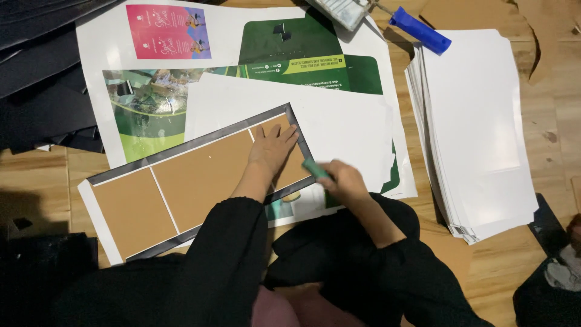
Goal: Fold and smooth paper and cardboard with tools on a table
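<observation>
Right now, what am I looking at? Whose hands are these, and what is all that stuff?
This one picture comes from a camera worn on a person's head, looking down at their own hands. The left hand lies flat, pressing on a long brown cardboard panel with dark edges. The right hand has its fingers wrapped round a small green tool at the panel's edge. Underneath is a big printed sheet in green and pink. To the right sits a stack of white sheets, and above it a roller with a blue handle. It all rests on a wooden surface.
</observation>
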